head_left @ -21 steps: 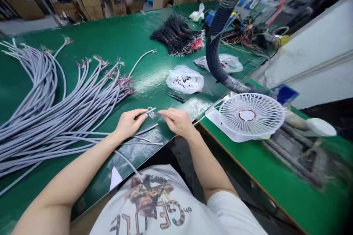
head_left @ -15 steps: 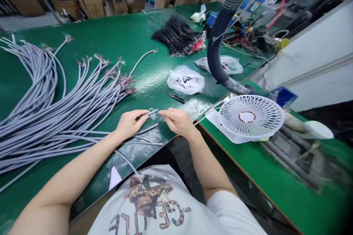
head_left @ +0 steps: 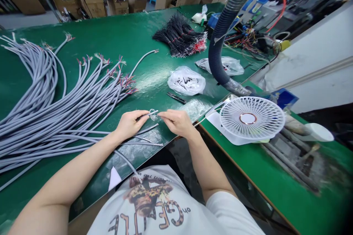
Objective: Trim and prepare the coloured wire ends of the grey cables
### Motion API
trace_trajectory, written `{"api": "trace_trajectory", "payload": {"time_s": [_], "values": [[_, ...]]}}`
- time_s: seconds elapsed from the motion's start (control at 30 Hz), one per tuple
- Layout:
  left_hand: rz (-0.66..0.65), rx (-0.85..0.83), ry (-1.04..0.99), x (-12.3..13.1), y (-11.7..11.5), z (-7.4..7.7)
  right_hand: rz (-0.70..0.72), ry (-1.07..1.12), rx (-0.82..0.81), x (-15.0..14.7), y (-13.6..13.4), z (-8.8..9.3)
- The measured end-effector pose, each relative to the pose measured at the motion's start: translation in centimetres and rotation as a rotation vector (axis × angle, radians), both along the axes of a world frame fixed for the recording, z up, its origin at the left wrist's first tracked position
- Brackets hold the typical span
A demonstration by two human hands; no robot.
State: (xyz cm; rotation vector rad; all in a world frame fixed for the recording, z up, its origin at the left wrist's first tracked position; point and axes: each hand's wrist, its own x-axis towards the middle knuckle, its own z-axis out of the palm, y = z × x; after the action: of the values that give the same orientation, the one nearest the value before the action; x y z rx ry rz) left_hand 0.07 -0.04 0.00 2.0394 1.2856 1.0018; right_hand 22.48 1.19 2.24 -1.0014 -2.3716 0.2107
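Observation:
My left hand (head_left: 131, 122) pinches a grey cable near its end. Fine pale strands (head_left: 153, 114) fan out in loops around that cable end. At the tip, my right hand (head_left: 176, 120) has its thumb and fingers pressed together; whatever fine piece lies in them is too small to name. Below my left hand, several grey cable ends (head_left: 150, 129) lie on the green table. A large bundle of grey cables (head_left: 68, 114), many showing coloured wires at their ends, spreads to the left. Thread snips (head_left: 176, 97) lie just beyond my hands.
Plastic bags (head_left: 186, 80) and a bundle of black wires (head_left: 180, 36) lie farther back. A ribbed black hose (head_left: 216, 51) hangs down on the right. A white fan (head_left: 248, 118) stands at my right on a lower green surface (head_left: 239, 161). Cardboard boxes (head_left: 93, 2) stand behind the table.
The view has shifted very slightly. Both hands keep their grip in nearly the same place, with the right fingers still at the cable tip.

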Motion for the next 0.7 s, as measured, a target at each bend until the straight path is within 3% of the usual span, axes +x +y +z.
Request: {"api": "trace_trajectory", "payload": {"time_s": [0.7], "values": [[-0.017,-0.011,0.005,-0.05,0.09,-0.07,0.022,0.051,-0.045,0.23,0.24,-0.42]]}}
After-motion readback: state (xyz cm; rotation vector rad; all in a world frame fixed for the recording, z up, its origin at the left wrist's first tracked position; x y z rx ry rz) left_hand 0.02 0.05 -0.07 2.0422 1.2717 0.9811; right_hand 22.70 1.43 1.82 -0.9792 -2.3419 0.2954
